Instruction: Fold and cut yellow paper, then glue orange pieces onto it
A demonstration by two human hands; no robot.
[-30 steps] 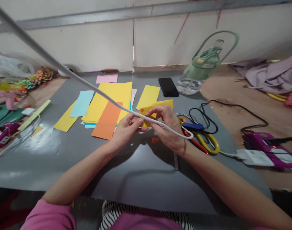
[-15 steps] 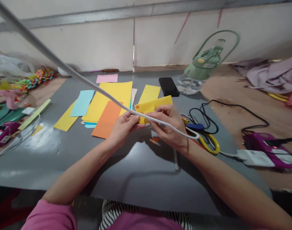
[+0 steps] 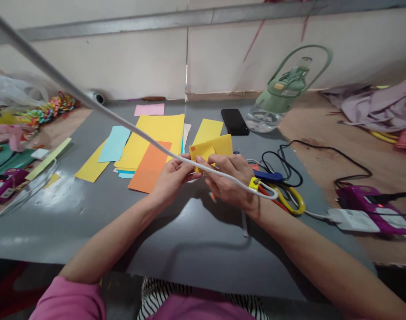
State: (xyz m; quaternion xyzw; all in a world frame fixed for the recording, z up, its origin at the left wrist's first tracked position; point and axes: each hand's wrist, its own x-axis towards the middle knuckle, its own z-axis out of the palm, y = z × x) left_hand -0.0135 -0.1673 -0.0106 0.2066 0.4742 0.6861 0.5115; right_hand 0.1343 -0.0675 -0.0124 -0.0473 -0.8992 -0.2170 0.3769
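Observation:
Both hands hold a folded yellow paper piece [image 3: 212,147] above the grey table mat [image 3: 189,231]. My left hand [image 3: 174,177] pinches its lower left edge, fingers closed. Fingers curled, my right hand [image 3: 228,180] grips its lower right part. A white cable [image 3: 99,109] runs from the upper left across both hands to the right wrist. Just left of the hands lie an orange sheet [image 3: 149,166] and a large yellow sheet [image 3: 156,138].
Scissors with yellow, red and blue handles [image 3: 283,193] lie right of my right hand beside black cords [image 3: 289,166]. A black phone [image 3: 234,121], a green-lidded bottle [image 3: 283,93], a purple glue gun [image 3: 376,206], light blue paper [image 3: 114,143] and a pink sheet [image 3: 149,109] surround them.
The yellow piece has been turned and folded shorter between the hands. My right hand has shifted slightly left and down; the left hand has barely moved.

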